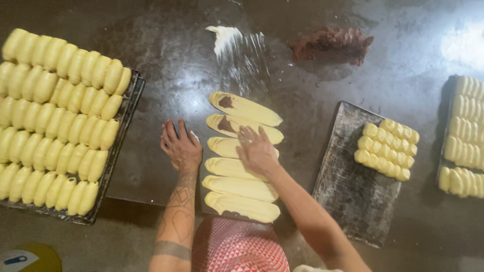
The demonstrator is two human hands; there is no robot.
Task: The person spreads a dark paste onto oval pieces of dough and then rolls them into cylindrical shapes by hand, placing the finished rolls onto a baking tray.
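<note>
Six flattened dough strips (pixel 242 166) are laid in a column at the middle of the dark worktop (pixel 166 75), straight in front of the person. The right hand (pixel 257 148) is pressed flat, fingers spread, on the third strip from the top; nothing is gripped. The left hand (pixel 180 147) is laid open on the bare worktop just left of the column, well apart from the right. Brown filling dabs (pixel 226 113) are seen on two strips only, the top pair; four are plain. The soft dough could be torn or stuck under the pressing palm, as little flour shows beneath the strips, and the neighbouring strips lie so close that they could be smeared together. Further out, one smear of flour (pixel 229 40) and one lump of brown filling (pixel 330 44) are set at the far edge. Three trays are counted: a full tray (pixel 128 116) on the left with four rows of rolls (pixel 55 121), a near-bare tray (pixel 353 196) on the right with one small block of rolls (pixel 386 149), and a third tray (pixel 464 136), cut off by the frame; its count cannot be told
</note>
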